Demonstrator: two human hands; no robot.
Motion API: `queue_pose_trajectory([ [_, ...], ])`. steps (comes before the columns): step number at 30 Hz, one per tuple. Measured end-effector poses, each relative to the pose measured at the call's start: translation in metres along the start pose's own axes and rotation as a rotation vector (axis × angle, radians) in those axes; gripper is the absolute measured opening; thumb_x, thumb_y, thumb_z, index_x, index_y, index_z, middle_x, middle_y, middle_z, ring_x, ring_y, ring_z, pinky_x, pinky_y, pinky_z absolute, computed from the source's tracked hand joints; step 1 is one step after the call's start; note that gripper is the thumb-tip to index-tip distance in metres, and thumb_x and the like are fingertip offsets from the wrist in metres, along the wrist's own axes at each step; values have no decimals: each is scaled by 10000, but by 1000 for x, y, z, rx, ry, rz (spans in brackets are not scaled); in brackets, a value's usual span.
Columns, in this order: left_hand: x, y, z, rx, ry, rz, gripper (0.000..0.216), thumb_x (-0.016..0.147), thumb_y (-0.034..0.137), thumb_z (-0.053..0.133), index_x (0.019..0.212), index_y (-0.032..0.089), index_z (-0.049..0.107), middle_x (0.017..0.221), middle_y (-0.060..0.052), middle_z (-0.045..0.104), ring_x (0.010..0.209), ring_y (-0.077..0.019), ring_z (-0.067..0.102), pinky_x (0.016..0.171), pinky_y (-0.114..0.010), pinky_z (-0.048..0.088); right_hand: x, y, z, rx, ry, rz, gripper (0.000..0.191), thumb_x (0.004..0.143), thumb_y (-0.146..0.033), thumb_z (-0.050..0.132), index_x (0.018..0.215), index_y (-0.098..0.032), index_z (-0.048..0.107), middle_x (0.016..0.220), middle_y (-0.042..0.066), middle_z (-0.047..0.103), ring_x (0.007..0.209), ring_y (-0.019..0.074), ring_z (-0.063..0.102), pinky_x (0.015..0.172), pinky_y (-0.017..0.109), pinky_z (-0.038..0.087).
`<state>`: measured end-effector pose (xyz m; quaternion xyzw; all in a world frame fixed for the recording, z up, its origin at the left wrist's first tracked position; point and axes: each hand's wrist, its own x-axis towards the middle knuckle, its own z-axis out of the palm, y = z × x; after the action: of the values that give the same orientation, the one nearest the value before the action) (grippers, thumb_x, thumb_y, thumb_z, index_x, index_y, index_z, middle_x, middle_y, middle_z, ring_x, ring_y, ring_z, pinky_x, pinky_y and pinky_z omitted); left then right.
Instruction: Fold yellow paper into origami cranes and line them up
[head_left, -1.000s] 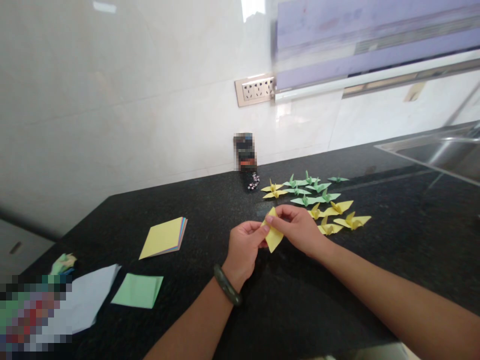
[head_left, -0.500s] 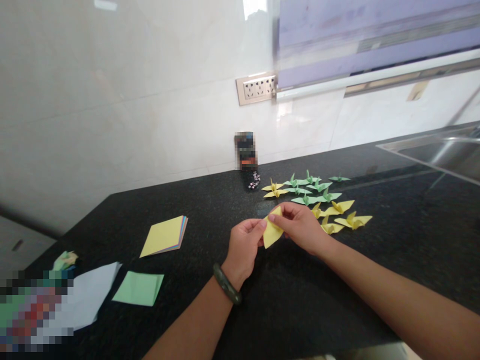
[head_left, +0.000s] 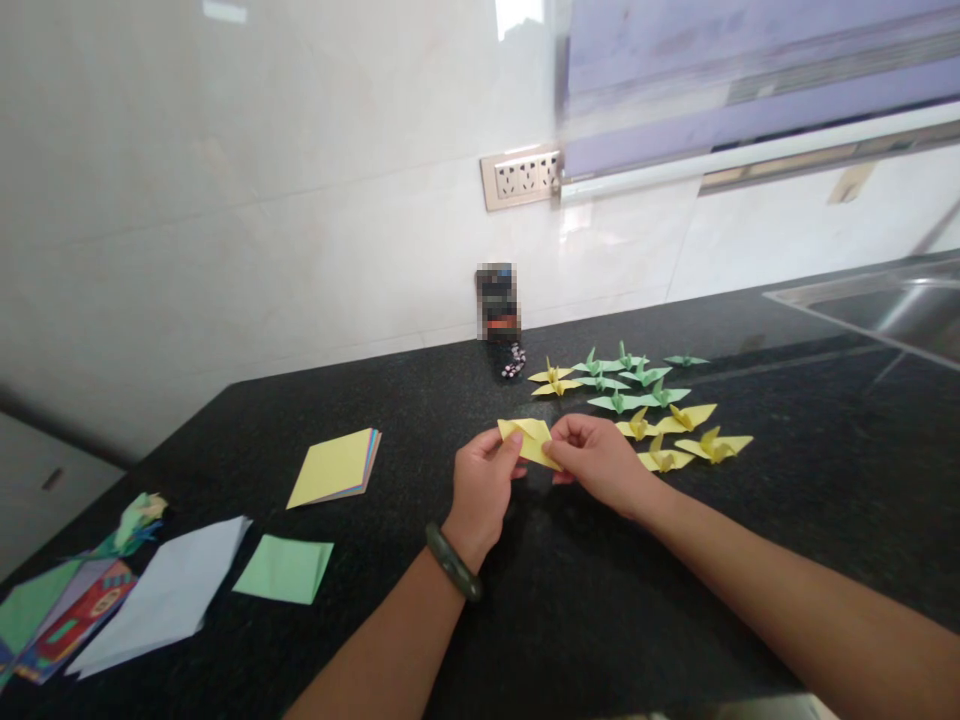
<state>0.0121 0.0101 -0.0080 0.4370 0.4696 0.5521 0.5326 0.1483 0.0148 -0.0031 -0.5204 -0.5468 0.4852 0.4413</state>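
Head view — hands (head_left: 480, 488) partly hide yellow paper (head_left: 534, 440) — sink (head_left: 911, 305) cut off.

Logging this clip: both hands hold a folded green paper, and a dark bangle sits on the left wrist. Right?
Wrong colour: in the head view, the folded paper held by the left hand and right hand is yellow. The dark bangle is on the left wrist.

The paper stack (head_left: 330, 470) lies left of the held sheet (head_left: 533, 444), cranes (head_left: 619, 402) right
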Motion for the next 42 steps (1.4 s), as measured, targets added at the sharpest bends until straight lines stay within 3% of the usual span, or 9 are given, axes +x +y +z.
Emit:
queue_pose_trajectory([
  [6, -1, 4, 0, 55, 15, 115, 208, 706, 250, 608, 849, 113, 671, 729, -43, 666, 634, -119, 572, 590, -205, 429, -5, -3, 3, 103, -106, 110, 104, 615, -187, 571, 573, -174, 477, 430, -67, 495, 361, 74, 499, 375, 174, 395],
  [11, -1, 3, 1, -21, -6, 50, 252, 713, 296, 589, 894, 128, 639, 767, -56, 659, 630, -137, 588, 565, -229, 458, -5, -5, 4, 174, -134, 161, 103, 604, -182, 572, 573, -168, 475, 457, -51, 548, 351, 60, 491, 375, 163, 393],
  [19, 1, -1, 1, -123, -33, -14, 262, 724, 372, 568, 845, 139, 579, 713, -37, 631, 607, -134, 588, 545, -236, 472, -5, -1, 3, 115, -151, 107, 110, 607, -162, 566, 566, -172, 464, 429, -66, 519, 367, 65, 496, 397, 170, 407],
  [25, 2, -4, 1, -170, -63, -23, 414, 750, 518, 499, 842, 120, 569, 685, -44, 607, 561, -124, 558, 506, -236, 440, -5, 1, 4, 119, -137, 115, 113, 600, -157, 555, 546, -176, 458, 415, -70, 511, 357, 67, 490, 392, 170, 399],
  [30, -5, -4, 6, -80, -48, 2, 351, 623, 353, 701, 854, 125, 569, 658, -9, 592, 561, -106, 536, 550, -230, 426, -9, 0, 7, 102, -149, 96, 149, 618, -195, 581, 549, -181, 450, 422, -72, 507, 370, 72, 504, 407, 176, 405],
  [35, -11, -1, 12, -2, 16, 10, 236, 713, 348, 599, 739, 118, 556, 657, -35, 609, 558, -113, 531, 547, -240, 422, -11, 1, 10, 54, -165, 63, 169, 637, -214, 583, 554, -182, 440, 435, -71, 517, 387, 75, 520, 419, 178, 404],
  [42, -7, -5, 11, -123, -33, -24, 167, 735, 264, 535, 665, 116, 570, 585, -1, 547, 527, -91, 494, 521, -214, 376, -12, 0, 10, 30, -168, 71, 155, 631, -209, 584, 558, -178, 452, 442, -63, 528, 396, 81, 530, 416, 176, 396],
])
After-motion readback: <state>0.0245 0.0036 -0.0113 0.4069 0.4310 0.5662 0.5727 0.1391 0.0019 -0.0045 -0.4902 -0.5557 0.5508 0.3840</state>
